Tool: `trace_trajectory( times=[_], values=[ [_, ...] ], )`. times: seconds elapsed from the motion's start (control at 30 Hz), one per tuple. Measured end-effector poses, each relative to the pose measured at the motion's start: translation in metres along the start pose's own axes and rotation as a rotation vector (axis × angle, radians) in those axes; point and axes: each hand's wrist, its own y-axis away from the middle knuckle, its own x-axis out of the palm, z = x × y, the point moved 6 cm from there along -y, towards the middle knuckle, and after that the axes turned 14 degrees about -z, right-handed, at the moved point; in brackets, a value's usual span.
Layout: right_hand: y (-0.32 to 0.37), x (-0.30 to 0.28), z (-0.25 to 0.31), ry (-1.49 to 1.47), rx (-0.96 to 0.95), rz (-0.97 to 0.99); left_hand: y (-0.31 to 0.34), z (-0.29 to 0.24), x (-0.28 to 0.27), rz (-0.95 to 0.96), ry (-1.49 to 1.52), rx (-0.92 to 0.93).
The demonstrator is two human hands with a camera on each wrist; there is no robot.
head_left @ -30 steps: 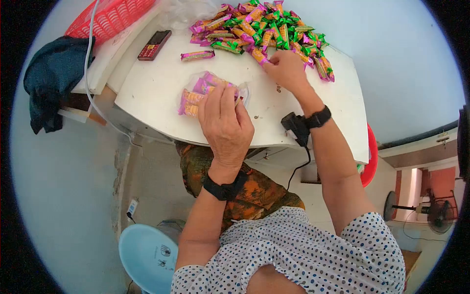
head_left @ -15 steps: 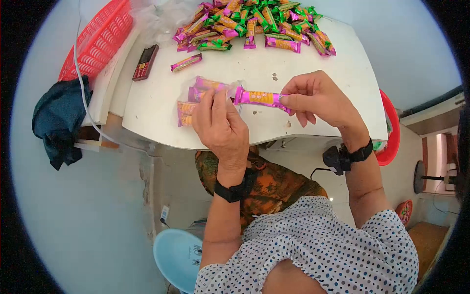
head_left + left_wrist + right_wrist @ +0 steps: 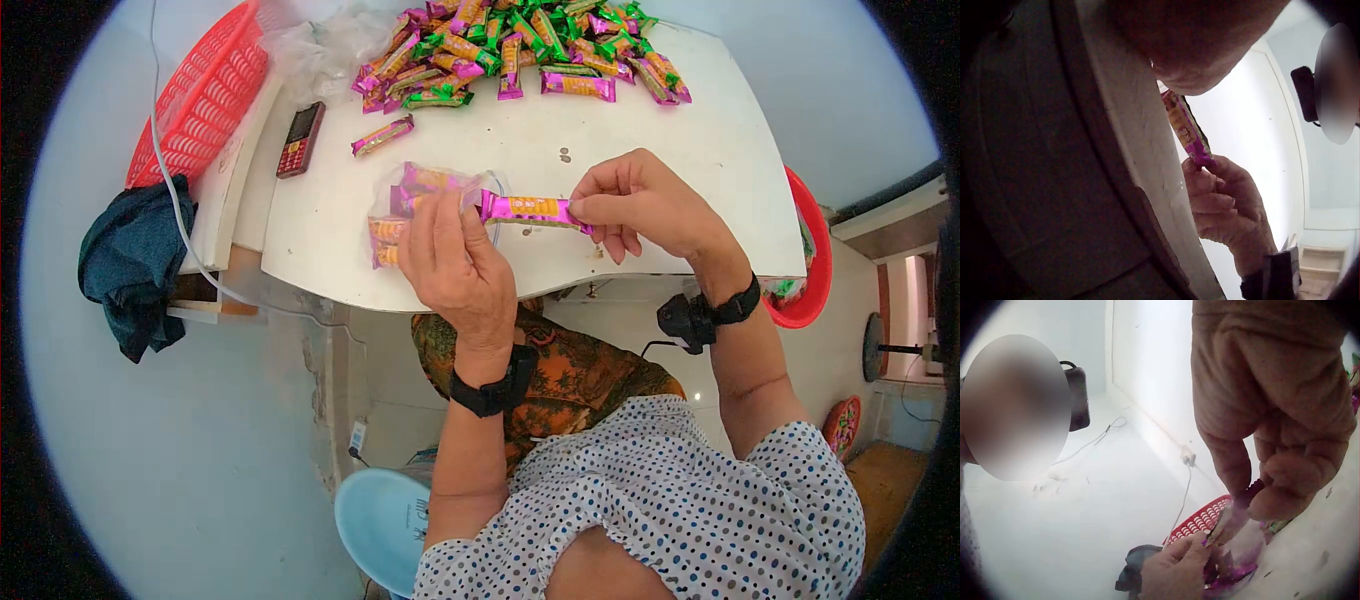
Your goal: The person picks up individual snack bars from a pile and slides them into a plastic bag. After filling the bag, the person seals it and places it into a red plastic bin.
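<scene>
My left hand [image 3: 460, 262] grips the open side of a clear plastic bag [image 3: 397, 190] lying near the table's front edge. Inside the bag are several purple-and-yellow wrapped snack bars. Thumb and fingers of my right hand [image 3: 655, 210] pinch one end of another snack bar [image 3: 532, 208] in a purple wrapper. Its opposite end meets the bag's mouth, beside the left fingertips. In the left wrist view, the same bar slants between the two hands, the right hand [image 3: 1229, 206] below it. The right wrist view shows the left hand [image 3: 1175, 572] at the bag.
A heap of purple and green snack bars [image 3: 510, 50] covers the back of the white table [image 3: 680, 200]. One single bar [image 3: 382, 135] lies apart, near a keypad phone [image 3: 300, 140]. Crumpled plastic bags [image 3: 325, 50] and a red basket [image 3: 200, 100] are at the left, a red tub [image 3: 820, 255] at the right.
My right hand has brought a purple snack bar from the heap to the bag's mouth. Over the last half second both hands stay almost still, the left one keeping its hold on the bag.
</scene>
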Motion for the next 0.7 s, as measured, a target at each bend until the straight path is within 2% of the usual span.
trace_trajectory(
  times=[0.3, 0.7],
  values=[
    [-0.003, -0.001, -0.005, -0.014, 0.008, -0.004, 0.001, 0.002, 0.0, 0.03, 0.04, -0.005],
    [-0.017, 0.033, -0.002, -0.143, -0.03, -0.056, 0.0, 0.0, 0.001, 0.051, 0.046, -0.009]
  ],
)
